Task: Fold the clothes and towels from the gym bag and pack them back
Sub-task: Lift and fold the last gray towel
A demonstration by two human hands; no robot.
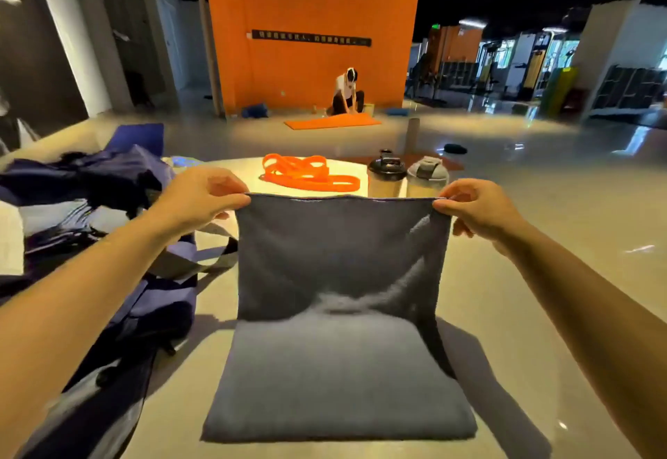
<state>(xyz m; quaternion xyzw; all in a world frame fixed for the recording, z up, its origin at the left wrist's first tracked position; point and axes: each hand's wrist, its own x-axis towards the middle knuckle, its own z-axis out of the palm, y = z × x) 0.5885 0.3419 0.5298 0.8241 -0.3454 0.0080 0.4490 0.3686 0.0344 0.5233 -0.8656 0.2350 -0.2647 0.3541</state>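
Head camera shows us pinching the top edge of a grey towel at its two corners: our left hand grips the left corner between thumb and curled fingers, our right hand nips the right corner the same way. Between our hands the upper half of the towel hangs upright, creased toward its middle, while the lower half lies flat on the pale table below them. Left of our left hand sits the dark blue gym bag, slumped open. Beyond our hands lie orange resistance bands and two shaker bottles. Writing on the dark sign on the orange wall is too blurred for us to read
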